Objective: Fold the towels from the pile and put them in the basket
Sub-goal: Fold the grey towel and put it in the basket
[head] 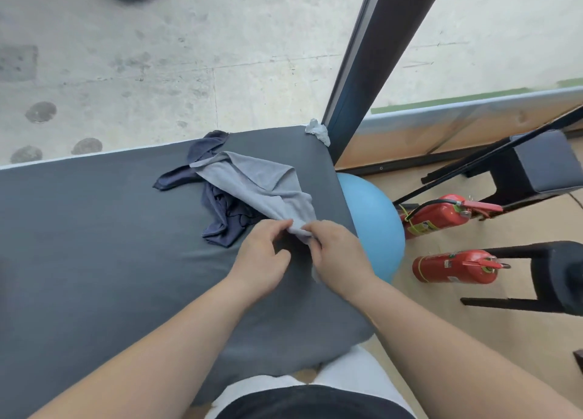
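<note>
Near the right edge of the dark grey padded bench point(94, 245), the left hand point(263, 257) and right hand point(336, 254) pinch one corner of a light grey soft cloth towel point(252, 182), which trails back over a crumpled navy towel point(220, 216). Limp and light, the light grey towel will sag; adjacent corners look best to grip. The basket seems out of view.

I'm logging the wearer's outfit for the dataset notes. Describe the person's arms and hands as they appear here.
Both forearms are bare all the way to the frame's lower edge; no sleeve shows. The left hand and right hand wear no gloves, and no ring, watch or bracelet is visible on either wrist. Nails look short and unpainted. Below the arms, a black top and light-coloured shorts show.
</note>
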Demonstrator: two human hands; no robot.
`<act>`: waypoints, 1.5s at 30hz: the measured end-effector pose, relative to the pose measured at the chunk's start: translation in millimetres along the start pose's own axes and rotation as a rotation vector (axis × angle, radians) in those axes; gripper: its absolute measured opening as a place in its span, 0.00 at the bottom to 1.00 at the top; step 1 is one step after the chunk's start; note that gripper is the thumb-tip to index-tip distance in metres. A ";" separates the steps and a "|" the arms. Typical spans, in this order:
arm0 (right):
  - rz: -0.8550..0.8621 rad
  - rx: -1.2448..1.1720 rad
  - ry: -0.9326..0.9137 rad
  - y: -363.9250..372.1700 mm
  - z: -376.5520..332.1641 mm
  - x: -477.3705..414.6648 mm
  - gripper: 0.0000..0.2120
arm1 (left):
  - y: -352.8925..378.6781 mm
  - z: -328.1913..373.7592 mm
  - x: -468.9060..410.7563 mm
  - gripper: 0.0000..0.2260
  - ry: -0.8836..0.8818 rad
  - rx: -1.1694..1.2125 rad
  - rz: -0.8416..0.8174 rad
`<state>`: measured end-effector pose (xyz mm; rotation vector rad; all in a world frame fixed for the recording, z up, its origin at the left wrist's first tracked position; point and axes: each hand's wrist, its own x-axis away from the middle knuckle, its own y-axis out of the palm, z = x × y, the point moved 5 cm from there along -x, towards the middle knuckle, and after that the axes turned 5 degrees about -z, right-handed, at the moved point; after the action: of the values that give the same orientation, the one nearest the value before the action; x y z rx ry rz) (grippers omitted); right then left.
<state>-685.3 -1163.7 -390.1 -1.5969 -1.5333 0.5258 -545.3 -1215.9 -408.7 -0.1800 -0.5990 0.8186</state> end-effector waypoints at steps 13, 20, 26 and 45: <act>0.111 0.148 -0.080 -59.5 -54.8 93.3 0.17 | -45.6 26.2 68.7 0.05 0.220 -0.258 0.196; 0.159 0.085 -0.156 -82.6 -35.8 138.2 0.18 | -36.4 13.3 127.8 0.06 0.143 -0.098 0.401; 0.143 0.086 -0.217 -82.4 3.9 183.6 0.15 | 9.6 3.9 189.6 0.10 0.073 -0.028 0.427; -0.869 0.126 0.033 15.2 6.3 222.8 0.14 | 14.2 -93.4 278.4 0.09 -0.285 0.016 -0.326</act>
<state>-644.6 -947.6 -350.8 -0.7128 -1.9261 0.0969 -354.0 -995.9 -370.7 0.0513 -0.8639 0.5343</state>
